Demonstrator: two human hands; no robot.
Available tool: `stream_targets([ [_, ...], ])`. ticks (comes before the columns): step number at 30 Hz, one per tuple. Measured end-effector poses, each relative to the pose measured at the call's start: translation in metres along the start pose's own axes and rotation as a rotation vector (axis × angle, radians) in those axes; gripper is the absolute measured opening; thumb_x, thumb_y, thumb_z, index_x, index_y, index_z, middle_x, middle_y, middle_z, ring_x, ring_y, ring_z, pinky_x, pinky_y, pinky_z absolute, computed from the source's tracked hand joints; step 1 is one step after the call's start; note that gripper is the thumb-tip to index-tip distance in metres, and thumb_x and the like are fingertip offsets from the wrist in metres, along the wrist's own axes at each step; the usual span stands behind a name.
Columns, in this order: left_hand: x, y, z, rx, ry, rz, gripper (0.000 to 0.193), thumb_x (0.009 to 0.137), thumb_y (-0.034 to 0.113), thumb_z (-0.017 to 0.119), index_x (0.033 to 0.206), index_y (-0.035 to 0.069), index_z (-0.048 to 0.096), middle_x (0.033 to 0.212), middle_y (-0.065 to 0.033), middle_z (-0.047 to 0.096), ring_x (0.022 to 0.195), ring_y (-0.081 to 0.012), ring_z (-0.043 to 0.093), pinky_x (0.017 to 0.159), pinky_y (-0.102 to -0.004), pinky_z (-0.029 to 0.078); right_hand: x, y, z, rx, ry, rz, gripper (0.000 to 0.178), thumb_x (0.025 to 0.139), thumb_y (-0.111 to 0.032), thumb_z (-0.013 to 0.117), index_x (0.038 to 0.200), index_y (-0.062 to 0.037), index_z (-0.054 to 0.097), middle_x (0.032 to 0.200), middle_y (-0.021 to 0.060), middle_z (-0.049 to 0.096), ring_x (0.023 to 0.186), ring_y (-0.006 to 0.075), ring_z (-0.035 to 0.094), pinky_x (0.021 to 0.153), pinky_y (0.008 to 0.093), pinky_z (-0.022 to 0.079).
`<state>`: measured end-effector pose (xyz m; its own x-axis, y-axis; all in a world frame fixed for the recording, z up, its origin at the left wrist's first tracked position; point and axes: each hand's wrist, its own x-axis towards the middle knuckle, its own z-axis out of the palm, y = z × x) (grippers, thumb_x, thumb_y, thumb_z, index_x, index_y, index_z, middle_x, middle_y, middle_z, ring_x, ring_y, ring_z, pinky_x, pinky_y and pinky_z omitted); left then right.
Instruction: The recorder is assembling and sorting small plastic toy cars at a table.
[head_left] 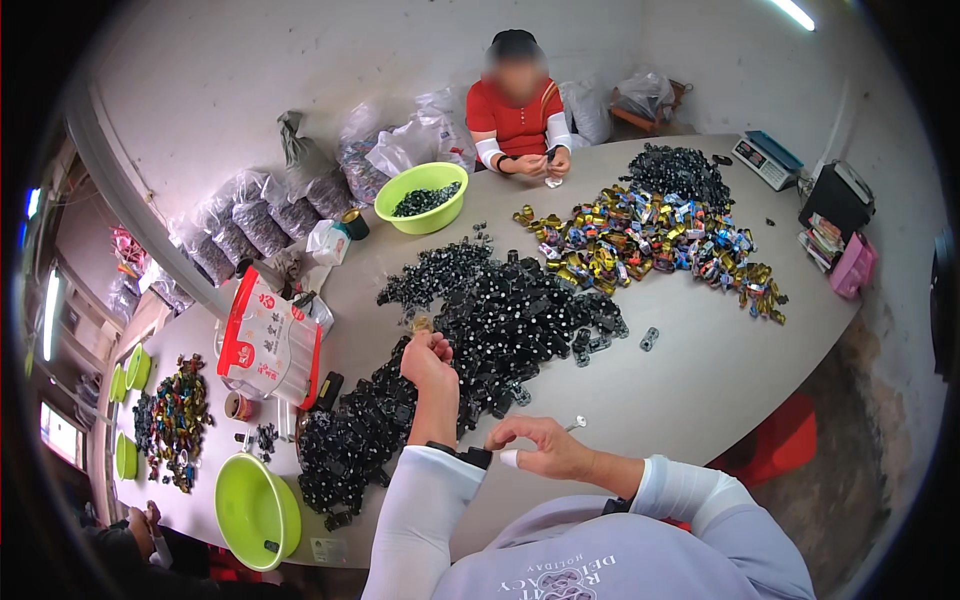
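My left hand (430, 362) reaches out over the black pile, its fingers closed at a small yellowish piece (421, 324). Below and around it spreads a large heap of small black plastic parts (505, 310), many with white dots. Nearer to me, my right hand (545, 448) hovers over the table with its fingers curled toward the thumb, which has a white wrap. A small whitish, pale-tipped thing (577, 423) shows just past its knuckles; I cannot see whether the hand holds it. What lies inside those fingers is hidden.
Opposite sits a person in red (515, 115), hands together, by colourful shiny pieces (650, 235). Green basins (258, 510) (421, 198) stand near left and far. Left of the heap is a red-and-white plastic tub (270, 340). A scale (765, 160) stands far right.
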<state>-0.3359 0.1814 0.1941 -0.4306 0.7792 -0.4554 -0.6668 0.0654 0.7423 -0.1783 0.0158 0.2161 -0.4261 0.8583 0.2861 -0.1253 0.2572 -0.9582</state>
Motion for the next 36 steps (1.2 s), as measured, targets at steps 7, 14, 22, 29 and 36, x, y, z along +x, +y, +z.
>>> stream_targets([
  [7,-0.027,-0.013,0.020,0.054,-0.161,0.155,0.012,0.077,0.004,0.056,0.088,0.000,0.059,0.066,-0.0077,0.060,0.048,-0.0127,0.053,0.043,-0.0212,0.042,-0.008,0.020,-0.010,0.193,-0.025,0.392,0.033,0.077,-0.002,0.063,0.109,-0.0010,0.053,0.103,0.0058,0.059,0.093,0.0122,0.057,0.085,0.0279,0.046],
  [14,-0.059,-0.016,0.027,0.128,-0.267,0.291,0.009,0.076,-0.002,0.053,0.083,-0.001,0.058,0.067,-0.0057,0.060,0.050,-0.0098,0.054,0.047,-0.0194,0.043,-0.011,0.004,0.001,0.126,-0.071,0.387,0.029,0.073,-0.005,0.058,0.101,0.0018,0.057,0.085,0.0052,0.061,0.075,0.0096,0.057,0.071,0.0252,0.047],
  [22,-0.114,0.007,0.026,0.071,-0.407,0.481,0.007,0.084,0.000,0.053,0.088,-0.001,0.058,0.075,-0.0062,0.061,0.058,-0.0088,0.054,0.054,-0.0189,0.045,-0.021,-0.021,0.013,0.051,-0.148,0.336,0.043,0.066,-0.001,0.057,0.108,0.0026,0.049,0.091,0.0099,0.059,0.079,0.0143,0.056,0.072,0.0282,0.047],
  [29,-0.180,0.088,0.030,-0.178,-0.587,0.873,0.011,0.087,0.000,0.050,0.095,-0.001,0.057,0.076,-0.0115,0.063,0.062,-0.0155,0.056,0.061,-0.0238,0.046,-0.031,-0.026,0.001,0.383,-0.354,0.181,0.054,0.065,0.002,0.052,0.118,-0.0016,0.042,0.105,0.0088,0.055,0.089,0.0175,0.056,0.082,0.0304,0.046],
  [36,-0.108,0.051,-0.029,0.164,-0.306,0.588,0.009,0.083,0.002,0.053,0.089,-0.002,0.057,0.070,-0.0074,0.061,0.057,-0.0103,0.054,0.054,-0.0197,0.043,-0.094,0.119,-0.083,-0.681,0.146,0.449,0.036,0.070,-0.006,0.060,0.104,-0.0045,0.051,0.099,0.0181,0.050,0.086,0.0367,0.053,0.076,0.0404,0.046],
])
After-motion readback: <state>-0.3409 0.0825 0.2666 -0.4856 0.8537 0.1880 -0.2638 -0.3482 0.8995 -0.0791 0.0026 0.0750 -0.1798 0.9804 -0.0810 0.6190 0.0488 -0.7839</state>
